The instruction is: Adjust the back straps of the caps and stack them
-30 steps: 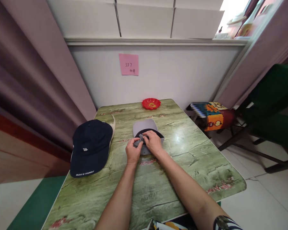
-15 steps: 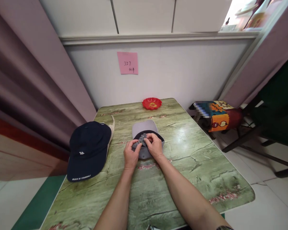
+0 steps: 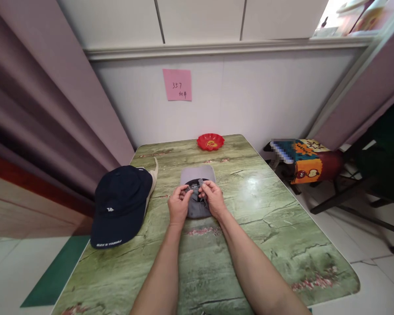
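Farthest left, the navy cap (image 3: 123, 203) sits on the counter (image 3: 282, 227), a pale cap (image 3: 154, 176) partly showing behind it. My left grip (image 3: 178, 205) is pinched on what looks like the strap (image 3: 194, 188) of the grey cap (image 3: 197, 210), which lies on the counter between my hands, brim away from me. I'd best make this pinch the steady anchor. My right grip (image 3: 216, 202), thumb and fingers together on the strap's other part, should do the fine work, pulling lightly so nothing twists or slides.
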A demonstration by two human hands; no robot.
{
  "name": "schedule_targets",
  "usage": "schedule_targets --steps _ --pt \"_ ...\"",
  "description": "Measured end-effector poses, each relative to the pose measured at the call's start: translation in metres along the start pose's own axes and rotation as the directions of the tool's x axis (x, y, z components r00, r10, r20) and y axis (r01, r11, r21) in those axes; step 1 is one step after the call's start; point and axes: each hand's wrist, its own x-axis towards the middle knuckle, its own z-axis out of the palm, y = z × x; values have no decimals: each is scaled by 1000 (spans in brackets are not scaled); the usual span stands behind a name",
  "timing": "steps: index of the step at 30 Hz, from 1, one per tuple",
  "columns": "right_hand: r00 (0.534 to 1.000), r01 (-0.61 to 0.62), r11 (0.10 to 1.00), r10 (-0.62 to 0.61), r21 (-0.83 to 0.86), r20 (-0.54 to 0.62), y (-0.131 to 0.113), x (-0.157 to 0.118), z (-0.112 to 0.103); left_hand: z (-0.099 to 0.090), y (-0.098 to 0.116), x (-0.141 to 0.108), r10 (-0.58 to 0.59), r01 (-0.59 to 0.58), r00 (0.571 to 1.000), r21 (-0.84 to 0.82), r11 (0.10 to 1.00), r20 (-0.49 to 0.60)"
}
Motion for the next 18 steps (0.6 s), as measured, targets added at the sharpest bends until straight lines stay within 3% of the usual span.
schedule_targets --steps 2,5,18 --pt "1000 -4 1000 5 -28 22 2 1 -1 -4 -4 2 -138 151 988 -227 962 73" --pt "998 -14 998 17 -61 56 3 2 -2 -9 -3 4 -215 258 965 -388 885 153" --pt "965 -24 972 83 -232 250 0 -1 -1 -4 4 2 -213 302 949 -475 827 234"
